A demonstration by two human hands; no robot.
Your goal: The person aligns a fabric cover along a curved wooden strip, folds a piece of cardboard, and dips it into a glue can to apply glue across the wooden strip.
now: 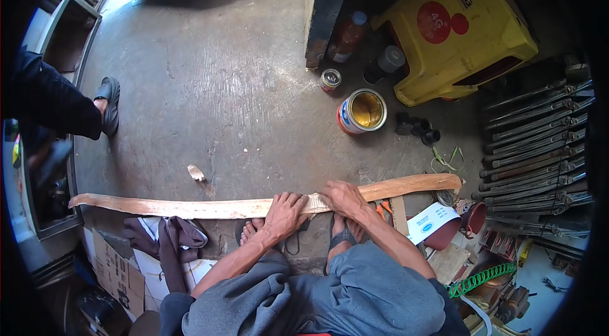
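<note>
"Starting with the strip: where does it lie?"

"Crosswise in front of the person's feet, slightly bowed, its ends well out to either side."

"And the hands?"

"The left hand has its fingers curled over the strip near the middle, grasping it. The right hand is at the strip too, just right of a ridged patch; whether it grips or only rests there, I cannot tell."

"How would you handle it well?"

"Firm left fingers, close to the patch, so the long ends don't twist. I'd slide along the grain, never against it, as the edge could splinter."

"Anything nearby to mind?"

"The cloth just below the left half could snag. A chip lies beyond it. Farther out, I'd watch the open can and another person's shoe if the strip swings."
</note>
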